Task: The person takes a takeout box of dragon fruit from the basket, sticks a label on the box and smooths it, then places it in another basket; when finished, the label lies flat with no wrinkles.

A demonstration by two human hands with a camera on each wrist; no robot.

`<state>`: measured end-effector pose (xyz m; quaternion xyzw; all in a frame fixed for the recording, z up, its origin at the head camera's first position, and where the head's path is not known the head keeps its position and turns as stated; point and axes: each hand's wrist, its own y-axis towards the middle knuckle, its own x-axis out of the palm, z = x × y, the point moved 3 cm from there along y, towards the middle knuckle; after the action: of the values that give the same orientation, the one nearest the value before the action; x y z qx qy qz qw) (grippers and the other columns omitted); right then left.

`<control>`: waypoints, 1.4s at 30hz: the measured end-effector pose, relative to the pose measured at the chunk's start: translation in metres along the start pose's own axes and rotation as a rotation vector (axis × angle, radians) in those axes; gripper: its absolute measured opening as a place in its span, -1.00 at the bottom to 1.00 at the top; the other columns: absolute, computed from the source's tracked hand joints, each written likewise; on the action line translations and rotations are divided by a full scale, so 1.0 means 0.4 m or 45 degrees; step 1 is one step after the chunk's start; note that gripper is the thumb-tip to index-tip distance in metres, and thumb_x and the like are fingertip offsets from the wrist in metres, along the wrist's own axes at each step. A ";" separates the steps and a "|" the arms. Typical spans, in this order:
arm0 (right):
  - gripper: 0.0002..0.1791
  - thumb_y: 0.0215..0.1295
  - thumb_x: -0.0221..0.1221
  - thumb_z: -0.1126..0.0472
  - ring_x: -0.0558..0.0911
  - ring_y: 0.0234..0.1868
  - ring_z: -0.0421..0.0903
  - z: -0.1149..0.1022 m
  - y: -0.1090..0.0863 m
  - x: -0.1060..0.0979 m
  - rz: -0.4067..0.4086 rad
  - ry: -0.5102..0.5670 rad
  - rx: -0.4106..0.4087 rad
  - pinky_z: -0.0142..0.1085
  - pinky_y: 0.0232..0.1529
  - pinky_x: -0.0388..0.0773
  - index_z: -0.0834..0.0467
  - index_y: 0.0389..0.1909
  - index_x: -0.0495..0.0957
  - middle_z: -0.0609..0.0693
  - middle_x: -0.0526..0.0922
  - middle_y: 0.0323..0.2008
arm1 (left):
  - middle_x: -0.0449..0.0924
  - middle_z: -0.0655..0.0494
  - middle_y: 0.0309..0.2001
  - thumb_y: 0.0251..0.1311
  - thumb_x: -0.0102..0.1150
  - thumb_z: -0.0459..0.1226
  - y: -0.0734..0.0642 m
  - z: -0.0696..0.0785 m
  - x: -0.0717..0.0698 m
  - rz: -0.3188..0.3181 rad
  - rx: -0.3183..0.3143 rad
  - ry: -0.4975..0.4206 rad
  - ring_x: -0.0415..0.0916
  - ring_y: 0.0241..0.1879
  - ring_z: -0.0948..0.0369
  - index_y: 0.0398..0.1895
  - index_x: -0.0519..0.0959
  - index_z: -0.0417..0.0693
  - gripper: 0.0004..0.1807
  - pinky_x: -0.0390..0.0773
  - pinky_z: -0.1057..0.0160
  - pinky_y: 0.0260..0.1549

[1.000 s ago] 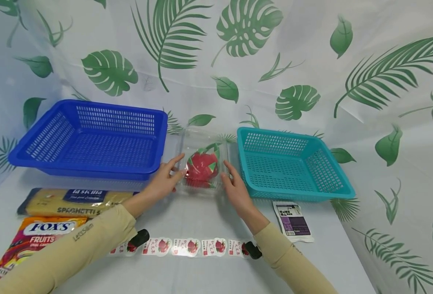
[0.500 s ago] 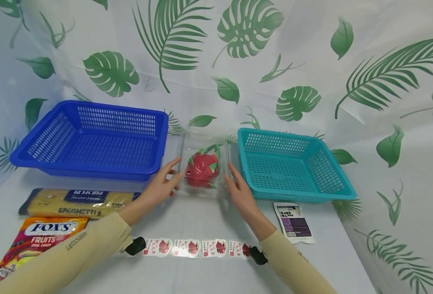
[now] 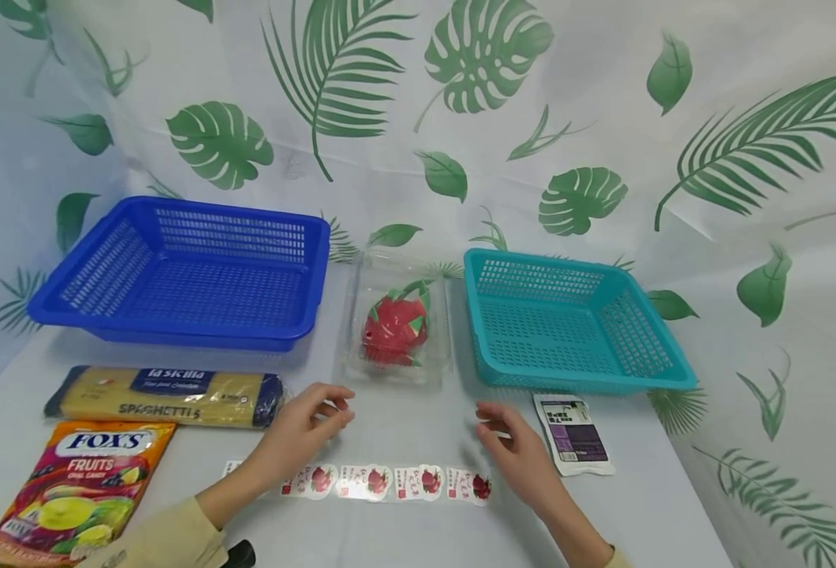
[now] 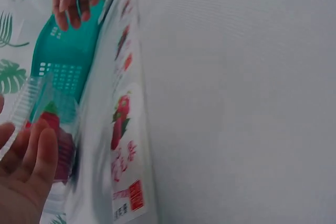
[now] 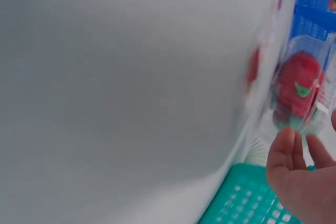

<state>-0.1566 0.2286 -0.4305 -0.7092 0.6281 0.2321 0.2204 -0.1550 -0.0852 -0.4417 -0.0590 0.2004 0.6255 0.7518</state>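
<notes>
A clear plastic clamshell box stands between the two baskets, with a red dragon fruit with green tips inside it. My left hand hovers nearer the front, to the left of the box, its fingers loosely bent around nothing. On the other side my right hand hangs in the air, likewise holding nothing, between the box and a small white and purple packet. A strip of dragon fruit stickers lies on the table between the wrists. In the right wrist view the dragon fruit shows beyond the fingertips.
A blue basket stands at the back left, a teal basket at the back right. A spaghetti packet and a Fox's candy bag lie at the left. A leaf-patterned curtain hangs behind the table.
Both hands have left the sides of the clamshell box and drawn back toward the front of the table, above the stickers. The box has stayed in place between the baskets.
</notes>
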 end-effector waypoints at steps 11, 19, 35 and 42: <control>-0.67 0.20 0.35 0.20 0.56 -0.22 -0.23 0.066 -0.107 -0.019 -0.173 -0.237 0.050 -0.40 -0.24 0.57 0.18 -0.02 0.58 -0.08 0.61 -0.15 | 0.56 0.02 -0.13 0.28 0.25 -0.22 -0.016 0.019 0.074 -0.534 0.331 0.049 0.54 -0.15 0.22 0.14 0.54 -0.21 -0.59 0.58 0.38 -0.21; -0.63 0.13 0.40 0.10 0.55 -0.21 -0.19 0.080 -0.108 -0.021 -0.256 -0.301 0.056 -0.38 -0.21 0.57 0.13 -0.06 0.60 -0.08 0.57 -0.19 | 0.56 0.10 -0.15 0.24 0.29 -0.28 0.011 0.060 0.153 -0.763 0.350 0.147 0.51 -0.19 0.37 0.11 0.58 -0.20 -0.62 0.54 0.47 -0.23; -0.65 0.05 0.45 0.17 0.46 -0.28 -0.24 0.070 -0.097 -0.008 -0.259 -0.380 -0.005 -0.41 -0.29 0.50 0.11 -0.16 0.58 -0.11 0.48 -0.27 | 0.46 0.31 -0.35 0.13 0.38 -0.31 0.056 0.076 0.281 -0.926 0.431 0.467 0.31 -0.38 0.46 -0.15 0.71 -0.02 -0.80 0.34 0.54 -0.32; -0.63 0.03 0.46 0.19 0.45 -0.27 -0.21 0.064 -0.096 -0.011 -0.255 -0.388 0.006 -0.39 -0.28 0.51 0.11 -0.16 0.55 -0.11 0.47 -0.28 | 0.47 0.31 -0.34 0.12 0.37 -0.35 0.056 0.069 0.284 -0.871 0.417 0.424 0.31 -0.37 0.47 -0.16 0.71 -0.03 -0.80 0.34 0.54 -0.30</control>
<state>-0.1202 0.2520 -0.4474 -0.7244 0.5140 0.3125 0.3368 -0.1547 0.0329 -0.4557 -0.1022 0.3849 0.2815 0.8730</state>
